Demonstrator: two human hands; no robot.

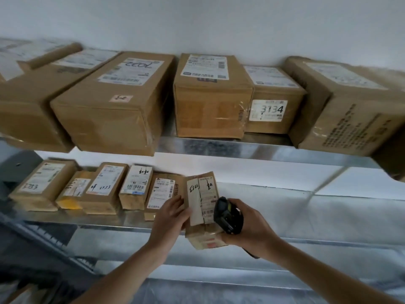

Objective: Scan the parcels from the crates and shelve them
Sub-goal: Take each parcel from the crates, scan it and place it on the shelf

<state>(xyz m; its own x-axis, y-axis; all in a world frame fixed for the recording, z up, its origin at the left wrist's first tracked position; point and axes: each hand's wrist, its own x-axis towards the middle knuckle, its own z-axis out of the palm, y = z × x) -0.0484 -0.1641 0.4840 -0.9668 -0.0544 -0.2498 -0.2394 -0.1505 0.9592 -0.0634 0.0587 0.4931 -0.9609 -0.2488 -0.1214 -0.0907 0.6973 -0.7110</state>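
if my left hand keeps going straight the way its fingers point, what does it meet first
Probably the flat labelled parcel at the right end of the lower shelf's row, just beyond the left hand, which holds the small parcel. Depth is unclear.

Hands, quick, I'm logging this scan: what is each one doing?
Left hand: closed on the small parcel, gripping its left side.
Right hand: holding the black scanner, also supporting the parcel underneath.

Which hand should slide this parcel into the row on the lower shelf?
Probably the left. The left hand already grips the small parcel on the side nearest the row's last parcel, while the right hand supports it underneath and also holds the black scanner.
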